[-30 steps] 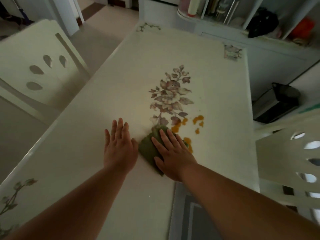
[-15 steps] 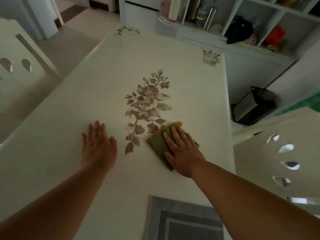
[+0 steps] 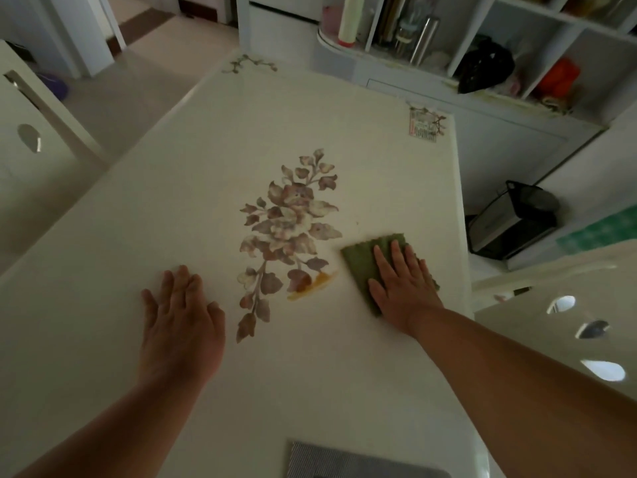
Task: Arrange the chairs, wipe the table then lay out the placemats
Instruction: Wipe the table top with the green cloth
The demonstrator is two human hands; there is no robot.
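A white table with a printed flower pattern fills the view. My right hand presses flat on a green cloth near the table's right edge. An orange smear lies on the tabletop just left of the cloth, at the foot of the flower print. My left hand rests flat on the table, fingers slightly apart, holding nothing. A grey striped placemat lies at the near edge. One white chair stands to the right and another white chair to the left.
A white shelf unit with bottles, a black bag and a red object stands beyond the table's far end. A black bin sits on the floor to the right. A small card lies at the table's far right corner.
My right hand has slid the green cloth to the right across the orange spots, leaving a smear left of the cloth. My left hand has stayed flat on the table.
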